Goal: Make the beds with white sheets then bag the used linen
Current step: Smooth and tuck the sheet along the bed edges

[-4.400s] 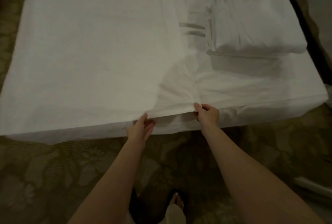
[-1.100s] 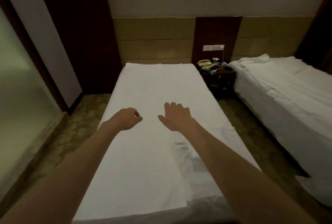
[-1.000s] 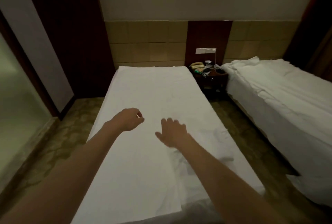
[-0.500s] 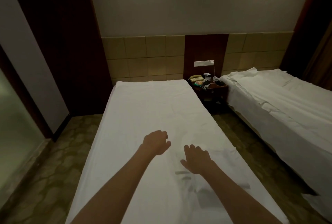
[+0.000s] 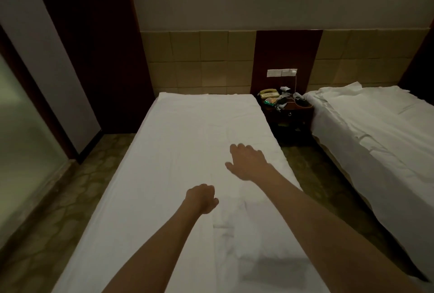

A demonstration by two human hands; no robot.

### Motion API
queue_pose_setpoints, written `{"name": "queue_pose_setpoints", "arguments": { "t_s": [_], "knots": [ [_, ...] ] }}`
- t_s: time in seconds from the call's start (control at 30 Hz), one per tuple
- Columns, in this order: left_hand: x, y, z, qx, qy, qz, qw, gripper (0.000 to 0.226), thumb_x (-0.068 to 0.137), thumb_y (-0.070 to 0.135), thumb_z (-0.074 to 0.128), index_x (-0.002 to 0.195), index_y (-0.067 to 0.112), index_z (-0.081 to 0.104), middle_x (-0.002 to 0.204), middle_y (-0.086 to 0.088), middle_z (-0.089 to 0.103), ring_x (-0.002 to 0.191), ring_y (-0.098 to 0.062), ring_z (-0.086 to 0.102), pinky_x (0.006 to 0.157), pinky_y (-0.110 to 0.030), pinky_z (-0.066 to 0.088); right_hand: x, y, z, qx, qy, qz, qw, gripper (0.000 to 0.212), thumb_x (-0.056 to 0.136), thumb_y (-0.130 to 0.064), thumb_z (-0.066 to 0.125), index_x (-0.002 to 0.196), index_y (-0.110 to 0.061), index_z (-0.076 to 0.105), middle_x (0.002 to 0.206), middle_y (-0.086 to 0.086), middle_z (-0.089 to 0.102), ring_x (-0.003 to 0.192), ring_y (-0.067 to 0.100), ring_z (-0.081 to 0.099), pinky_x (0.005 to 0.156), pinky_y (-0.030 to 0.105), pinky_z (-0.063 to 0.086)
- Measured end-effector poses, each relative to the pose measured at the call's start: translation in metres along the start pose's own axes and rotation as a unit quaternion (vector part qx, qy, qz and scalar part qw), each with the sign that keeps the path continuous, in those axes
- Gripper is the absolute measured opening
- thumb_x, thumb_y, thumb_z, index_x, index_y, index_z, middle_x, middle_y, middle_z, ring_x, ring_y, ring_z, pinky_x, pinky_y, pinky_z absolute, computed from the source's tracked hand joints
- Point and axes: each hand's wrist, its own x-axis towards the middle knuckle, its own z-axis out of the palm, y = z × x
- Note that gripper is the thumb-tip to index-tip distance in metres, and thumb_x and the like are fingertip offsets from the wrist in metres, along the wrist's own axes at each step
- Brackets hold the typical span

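Head view: I judged sheet-spreading step in hand. White sheet (image 5: 187, 151) lay across near bed (image 5: 164, 234). Right hand (image 5: 250, 163) flat, fingers spread; left hand (image 5: 202, 198) curled, held nothing visible. Next move called for smoothing wrinkles toward far end.

Nightstand (image 5: 290, 114) btwn two beds (image 5: 187, 151)

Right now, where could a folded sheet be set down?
Near bed: the far half, from the right hand to the headboard wall, is bare sheet. The nightstand between the beds is crowded with a phone and cables. The right bed carries rumpled linen.
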Motion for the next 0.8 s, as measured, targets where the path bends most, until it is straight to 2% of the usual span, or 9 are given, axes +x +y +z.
{"name": "queue_pose_setpoints", "arguments": {
  "t_s": [0.1, 0.2, 0.37, 0.53, 0.67, 0.8],
  "knots": [
    [0.011, 0.034, 0.003, -0.016, -0.007, -0.019, 1.0, 0.044, 0.1, 0.037, 0.041, 0.132, 0.009, 0.051, 0.134, -0.01, 0.055, 0.121, -0.027, 0.054, 0.1, -0.038, 0.043, 0.007, 0.037, 0.0, 0.002, 0.018, -0.021, 1.0, 0.042, 0.099, -0.038, 0.044, 0.128, -0.007, 0.042, 0.125, 0.01, 0.05, 0.115, 0.029, 0.049, 0.091, 0.04, 0.04],
    [0.019, 0.059, -0.002, -0.023, 0.005, -0.037, 0.999, 0.043, 0.101, 0.038, 0.042, 0.134, 0.011, 0.05, 0.135, -0.008, 0.054, 0.121, -0.026, 0.054, 0.099, -0.038, 0.043, 0.006, 0.065, 0.02, -0.002, -0.003, -0.035, 0.999, 0.045, 0.098, -0.039, 0.043, 0.13, -0.008, 0.041, 0.126, 0.009, 0.049, 0.114, 0.028, 0.05, 0.09, 0.04, 0.042],
    [0.043, 0.072, -0.035, -0.033, 0.051, -0.042, 0.997, 0.043, 0.1, 0.038, 0.043, 0.136, 0.014, 0.048, 0.14, -0.009, 0.05, 0.126, -0.027, 0.049, 0.101, -0.039, 0.04, -0.001, 0.102, 0.076, 0.05, -0.126, -0.009, 0.991, 0.043, 0.098, -0.033, 0.045, 0.132, -0.008, 0.039, 0.131, 0.013, 0.047, 0.119, 0.032, 0.046, 0.094, 0.041, 0.038],
    [0.085, 0.079, -0.054, -0.016, 0.077, -0.035, 0.996, 0.043, 0.1, 0.039, 0.042, 0.134, 0.015, 0.05, 0.137, -0.009, 0.053, 0.122, -0.028, 0.052, 0.097, -0.039, 0.042, -0.006, 0.126, 0.13, 0.006, -0.198, 0.02, 0.98, 0.047, 0.1, -0.041, 0.04, 0.135, -0.009, 0.036, 0.134, 0.01, 0.045, 0.123, 0.028, 0.046, 0.097, 0.041, 0.038],
    [0.119, 0.093, -0.035, -0.021, 0.063, -0.007, 0.998, 0.041, 0.101, 0.038, 0.042, 0.133, 0.014, 0.051, 0.133, -0.007, 0.055, 0.118, -0.027, 0.054, 0.094, -0.036, 0.043, 0.007, 0.138, 0.158, 0.019, -0.219, 0.038, 0.975, 0.049, 0.1, -0.041, 0.039, 0.136, -0.008, 0.035, 0.135, 0.011, 0.045, 0.124, 0.028, 0.046, 0.098, 0.041, 0.039],
    [0.147, 0.11, 0.01, -0.036, 0.007, 0.001, 0.999, 0.041, 0.1, 0.038, 0.043, 0.132, 0.014, 0.051, 0.131, -0.007, 0.057, 0.116, -0.026, 0.056, 0.091, -0.035, 0.043, 0.018, 0.15, 0.187, 0.046, -0.238, 0.051, 0.969, 0.049, 0.1, -0.04, 0.039, 0.136, -0.007, 0.035, 0.134, 0.011, 0.045, 0.122, 0.03, 0.047, 0.097, 0.041, 0.04]
  ]
}}
